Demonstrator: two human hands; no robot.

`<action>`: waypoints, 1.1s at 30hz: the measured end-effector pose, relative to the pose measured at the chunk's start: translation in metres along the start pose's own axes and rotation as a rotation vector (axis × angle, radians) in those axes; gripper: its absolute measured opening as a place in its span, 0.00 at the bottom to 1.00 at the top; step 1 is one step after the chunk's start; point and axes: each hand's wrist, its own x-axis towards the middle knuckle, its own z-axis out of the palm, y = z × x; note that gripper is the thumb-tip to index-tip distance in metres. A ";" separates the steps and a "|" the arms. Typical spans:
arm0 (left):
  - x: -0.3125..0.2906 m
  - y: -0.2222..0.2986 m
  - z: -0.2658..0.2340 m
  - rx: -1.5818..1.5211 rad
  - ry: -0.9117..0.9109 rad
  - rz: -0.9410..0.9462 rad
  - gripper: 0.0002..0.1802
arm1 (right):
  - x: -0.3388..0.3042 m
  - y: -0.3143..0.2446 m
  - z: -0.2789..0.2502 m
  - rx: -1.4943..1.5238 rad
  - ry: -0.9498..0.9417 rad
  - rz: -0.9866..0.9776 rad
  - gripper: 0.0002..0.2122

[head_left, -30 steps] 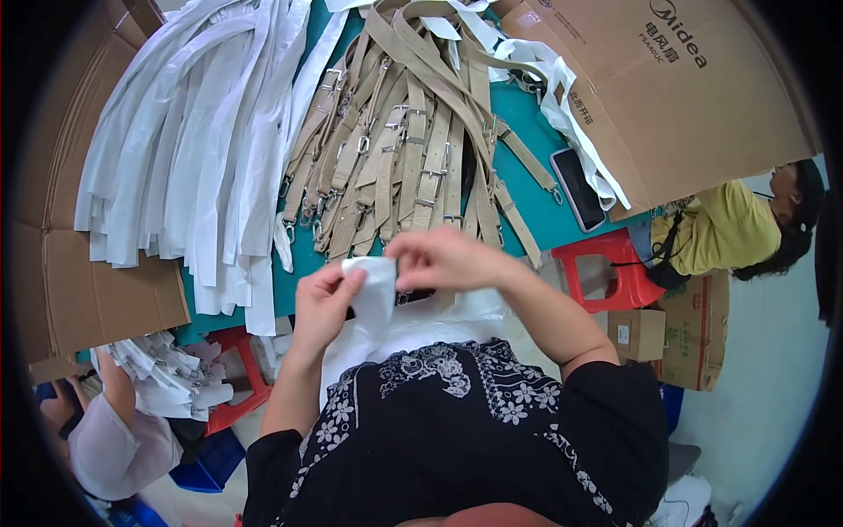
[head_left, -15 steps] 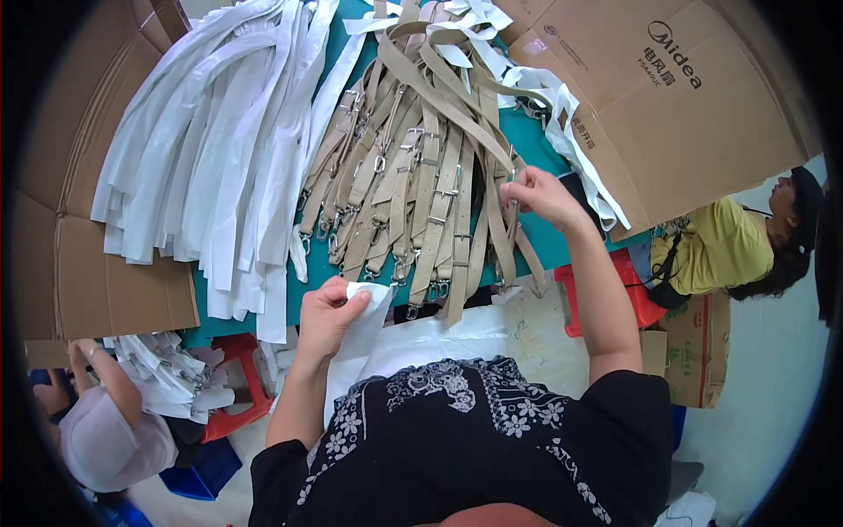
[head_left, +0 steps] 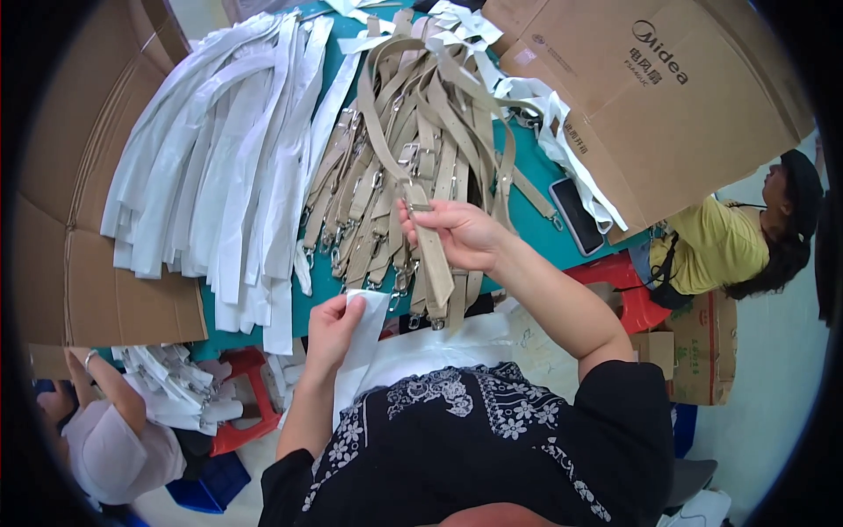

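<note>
My right hand (head_left: pixel 458 234) grips the buckled end of a beige strap (head_left: pixel 432 263), with the metal buckle at the fingers and the tip pointing toward me. The rest of this strap loops up and back over the pile. Between the thumb and fingers of my left hand (head_left: pixel 334 330) is the upper edge of a long white sleeve (head_left: pixel 362 338), thin like paper or plastic, which hangs toward my lap. Beyond both hands lies a heap of beige straps (head_left: pixel 360 189) with metal buckles and snap hooks, their ends at the table's near edge.
Many white sleeves (head_left: pixel 219 167) lie in a stack at the left of the green table (head_left: pixel 529 230). A phone (head_left: pixel 577 217) rests at the right. Cardboard (head_left: pixel 667 114) flanks both sides. Two people sit nearby, one in yellow (head_left: pixel 724 246) and one in pale clothing (head_left: pixel 123 439).
My right hand has come left and nearer with a strap end, now above the pile's near ends. The phone it covered shows fully. My left hand still holds the white sleeve.
</note>
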 end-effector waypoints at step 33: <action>-0.003 0.005 0.012 -0.116 0.044 0.170 0.06 | 0.037 0.021 0.033 0.069 0.348 -0.494 0.09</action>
